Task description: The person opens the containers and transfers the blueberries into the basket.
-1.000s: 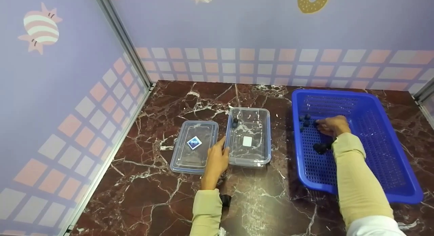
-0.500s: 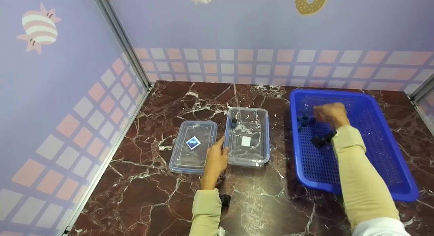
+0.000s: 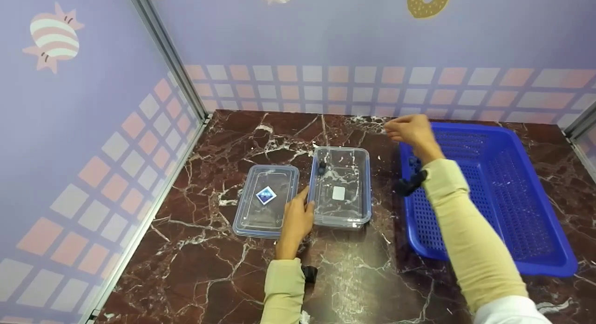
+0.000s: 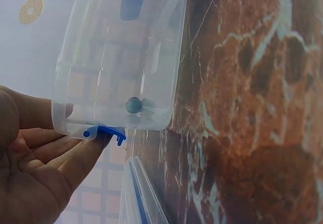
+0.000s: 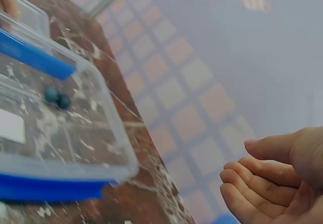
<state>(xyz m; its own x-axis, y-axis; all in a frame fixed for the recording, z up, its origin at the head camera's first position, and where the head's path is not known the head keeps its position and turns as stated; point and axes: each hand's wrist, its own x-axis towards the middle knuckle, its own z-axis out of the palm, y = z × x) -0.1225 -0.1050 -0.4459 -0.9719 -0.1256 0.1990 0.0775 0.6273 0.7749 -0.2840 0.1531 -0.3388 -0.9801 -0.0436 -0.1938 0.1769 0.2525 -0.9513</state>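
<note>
My left hand (image 3: 298,219) grips the left edge of a clear plastic food container (image 3: 344,208), fingers beside its blue latch (image 4: 112,131) in the left wrist view. Two blueberries (image 3: 322,168) lie inside near the far left corner. My right hand (image 3: 412,131) is raised over the far left rim of a blue perforated basket (image 3: 514,193), fingers curled and thumb close above them in the right wrist view. I cannot tell whether a berry is tucked in those fingers. Part of a blueberry cluster (image 3: 414,162) shows in the basket, partly hidden by the right wrist.
A clear lid (image 3: 260,217) with a blue diamond sticker (image 3: 266,195) lies left of the container. A black wrist strap (image 3: 409,183) hangs over the basket's left rim. Patterned wall panels (image 3: 298,35) bound the dark marbled table (image 3: 200,268) at the back and left.
My right hand has risen out of the basket and moved left and away to its far left rim. My left hand, the container and the lid have stayed put.
</note>
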